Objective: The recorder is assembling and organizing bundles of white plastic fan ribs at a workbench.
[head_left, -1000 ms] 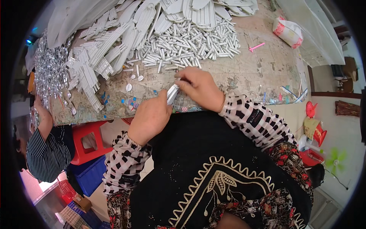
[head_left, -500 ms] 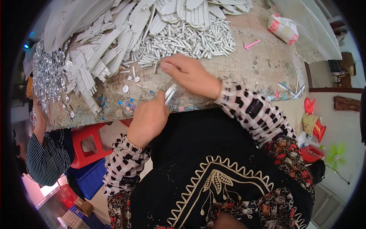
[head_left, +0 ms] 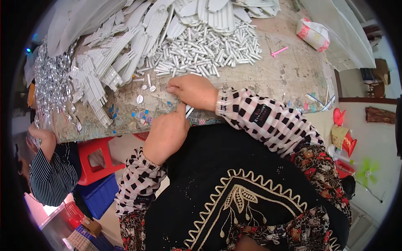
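My left hand (head_left: pixel 166 136) is closed near the table's front edge. A thin white plastic piece (head_left: pixel 190 111) sticks out past its index finger; the rest is hidden by my hands. Close above it, my right hand (head_left: pixel 194 90) has its fingers curled inward, with the fingertips by the left index finger. What those fingers hold, if anything, cannot be made out. Beyond my hands lies a heap of short white plastic pegs (head_left: pixel 209 52). A few loose pegs and small white oval bits (head_left: pixel 140 99) rest on the tabletop to the left of my right hand.
Long white slatted plastic parts (head_left: pixel 119 54) are piled at the far left, beside silvery strips (head_left: pixel 52 83). A pink stick (head_left: pixel 279 51) and a pink-and-white tissue pack (head_left: pixel 313 35) lie to the right. Another person's hand (head_left: pixel 42 140) is at the left table edge, near a red stool (head_left: pixel 94 167).
My right hand has moved left and down from beside the peg heap to the piece at my left hand, covering more of it. The other person's arm has shifted slightly.
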Demonstrator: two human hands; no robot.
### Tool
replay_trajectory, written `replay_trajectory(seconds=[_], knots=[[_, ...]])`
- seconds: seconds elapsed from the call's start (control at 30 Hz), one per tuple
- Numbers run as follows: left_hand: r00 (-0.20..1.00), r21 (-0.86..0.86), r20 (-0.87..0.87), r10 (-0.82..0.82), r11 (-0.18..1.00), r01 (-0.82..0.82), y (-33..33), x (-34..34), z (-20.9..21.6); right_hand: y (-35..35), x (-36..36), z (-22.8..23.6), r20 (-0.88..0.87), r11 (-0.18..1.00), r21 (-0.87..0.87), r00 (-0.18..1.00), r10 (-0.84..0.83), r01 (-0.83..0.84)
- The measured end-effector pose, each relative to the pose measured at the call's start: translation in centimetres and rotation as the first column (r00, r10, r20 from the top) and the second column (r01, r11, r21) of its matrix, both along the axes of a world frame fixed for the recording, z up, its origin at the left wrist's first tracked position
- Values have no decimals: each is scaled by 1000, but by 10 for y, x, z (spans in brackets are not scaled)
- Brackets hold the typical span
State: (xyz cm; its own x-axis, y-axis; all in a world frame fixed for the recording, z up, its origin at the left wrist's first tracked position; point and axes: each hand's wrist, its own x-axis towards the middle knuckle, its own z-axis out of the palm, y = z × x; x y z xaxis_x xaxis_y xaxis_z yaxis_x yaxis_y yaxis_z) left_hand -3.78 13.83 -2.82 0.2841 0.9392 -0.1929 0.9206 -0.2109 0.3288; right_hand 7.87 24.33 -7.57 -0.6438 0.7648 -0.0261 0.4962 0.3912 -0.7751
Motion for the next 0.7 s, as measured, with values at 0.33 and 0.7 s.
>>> replay_trajectory(seconds=[0.33,0.7], knots=[[813,-30,549,195,976,-214,-25,18,13,-37,63,62,-547,954,-165,782,-299,250],[-359,-475,787,502,864,166,25,174,53,-112,228,103,-339,642,-766,870,-358,-34]])
